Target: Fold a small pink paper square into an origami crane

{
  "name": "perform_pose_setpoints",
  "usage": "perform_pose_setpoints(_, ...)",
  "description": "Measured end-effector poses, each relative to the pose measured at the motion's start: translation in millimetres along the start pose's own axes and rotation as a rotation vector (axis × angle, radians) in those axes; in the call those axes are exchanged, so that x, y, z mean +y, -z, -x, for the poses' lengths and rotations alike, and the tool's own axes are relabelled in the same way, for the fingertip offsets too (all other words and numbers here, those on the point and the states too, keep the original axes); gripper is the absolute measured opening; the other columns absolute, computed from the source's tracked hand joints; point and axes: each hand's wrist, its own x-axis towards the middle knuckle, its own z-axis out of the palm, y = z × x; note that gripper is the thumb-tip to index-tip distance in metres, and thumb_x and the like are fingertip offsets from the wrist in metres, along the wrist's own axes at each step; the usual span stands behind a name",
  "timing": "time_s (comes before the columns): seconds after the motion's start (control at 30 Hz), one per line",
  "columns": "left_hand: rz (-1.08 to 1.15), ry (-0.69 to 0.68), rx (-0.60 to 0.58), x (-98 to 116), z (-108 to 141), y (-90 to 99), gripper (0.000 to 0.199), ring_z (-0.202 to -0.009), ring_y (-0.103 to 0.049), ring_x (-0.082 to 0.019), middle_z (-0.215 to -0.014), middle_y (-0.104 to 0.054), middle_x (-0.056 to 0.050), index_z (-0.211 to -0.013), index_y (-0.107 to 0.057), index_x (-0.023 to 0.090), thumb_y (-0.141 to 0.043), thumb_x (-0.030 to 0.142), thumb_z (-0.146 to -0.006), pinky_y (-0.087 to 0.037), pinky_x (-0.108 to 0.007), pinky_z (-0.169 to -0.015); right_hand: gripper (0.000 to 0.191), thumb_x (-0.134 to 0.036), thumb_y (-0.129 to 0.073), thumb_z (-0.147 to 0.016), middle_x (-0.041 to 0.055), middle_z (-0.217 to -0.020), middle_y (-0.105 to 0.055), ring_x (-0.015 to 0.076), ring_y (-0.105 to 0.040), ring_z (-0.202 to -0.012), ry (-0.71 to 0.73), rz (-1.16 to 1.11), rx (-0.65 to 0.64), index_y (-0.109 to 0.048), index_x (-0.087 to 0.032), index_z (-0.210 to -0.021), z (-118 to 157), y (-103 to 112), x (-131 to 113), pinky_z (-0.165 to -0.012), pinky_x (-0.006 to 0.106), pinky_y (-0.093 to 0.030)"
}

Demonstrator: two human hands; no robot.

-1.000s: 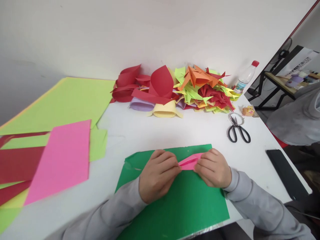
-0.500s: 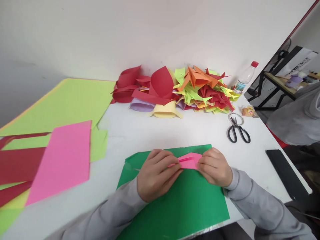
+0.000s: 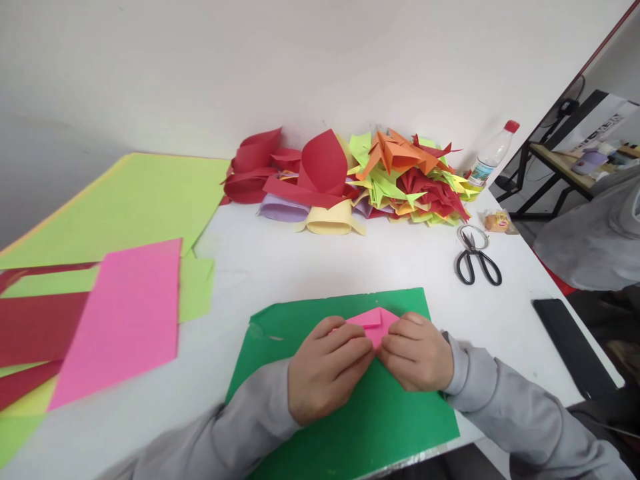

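Note:
A small piece of folded pink paper point(image 3: 373, 320) is pinched between my two hands, with a crease and a folded flap showing on its upper side. My left hand point(image 3: 330, 370) is closed on its left end, and my right hand point(image 3: 417, 351) grips the right end. Both sets of fingertips nearly meet at the paper's lower edge. Beneath them lies a green board point(image 3: 400, 427) with a worn, silvery front edge. The fingers hide the ends of the pink paper.
Left of me lie a large pink sheet point(image 3: 123, 320), red strips point(image 3: 40, 327) and lime-green sheets point(image 3: 150, 200). Folded paper shapes point(image 3: 395, 173) pile against the wall. Scissors point(image 3: 475, 260), a bottle point(image 3: 490, 157), a wrapped snack point(image 3: 497, 221) and a black phone-like slab point(image 3: 573, 347) stand or lie at right.
Both hands have come slightly nearer the table's front edge and closer together. The pink paper's flap now lies flatter, and less of the paper shows between the fingers.

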Motion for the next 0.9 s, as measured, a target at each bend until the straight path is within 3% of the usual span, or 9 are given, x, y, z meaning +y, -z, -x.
perform_pose_setpoints(0.17, -0.076, -0.078, -0.006, 0.8, 2.3, -0.3, 0.026, -0.075, -0.064, -0.016, -0.073, -0.069, -0.003, -0.089, -0.061, 0.014, -0.037, 0.004, -0.092, -0.042, -0.034, -0.075, 0.027, -0.009, -0.046, -0.09, 0.0024, -0.068, -0.06, 0.0142, -0.049, -0.064, 0.05, 0.05, 0.004, -0.061, -0.015, -0.068, -8.1, 5.8, -0.7, -0.057, 0.031, -0.033)
perform_pose_setpoints(0.4, -0.186, -0.06, 0.006, -7.7, 16.7, 6.7, 0.026, -0.094, -0.065, -0.018, -0.088, -0.073, -0.005, -0.098, -0.064, 0.014, -0.042, 0.004, -0.091, -0.045, -0.035, -0.085, 0.021, -0.007, -0.048, -0.088, 0.0042, -0.073, -0.065, 0.0156, -0.054, -0.068, 0.025, 0.078, 0.071, -0.063, -0.013, -0.074, -7.9, 18.6, -1.2, -0.056, 0.032, -0.034)
perform_pose_setpoints(0.6, -0.251, -0.095, 0.087, -26.3, 13.8, 13.4, 0.016, -0.085, -0.067, -0.018, -0.082, -0.072, -0.003, -0.092, -0.065, 0.014, -0.052, 0.005, -0.088, -0.046, -0.033, -0.076, 0.013, -0.007, -0.05, -0.086, 0.0058, -0.072, -0.068, 0.0173, -0.055, -0.069, -0.061, 0.086, 0.15, -0.061, -0.012, -0.083, -5.5, 27.0, 7.0, -0.056, 0.032, -0.038)
perform_pose_setpoints(0.9, -0.355, -0.096, 0.141, -25.6, 0.3, 23.4, 0.006, -0.073, -0.066, -0.016, -0.072, -0.069, -0.001, -0.082, -0.062, 0.015, -0.065, 0.011, -0.084, -0.047, -0.03, -0.069, 0.012, -0.006, -0.056, -0.083, 0.0086, -0.075, -0.068, 0.0196, -0.056, -0.074, -0.165, 0.014, 0.224, -0.062, -0.012, -0.09, -1.0, 28.6, 12.3, -0.06, 0.033, -0.046)
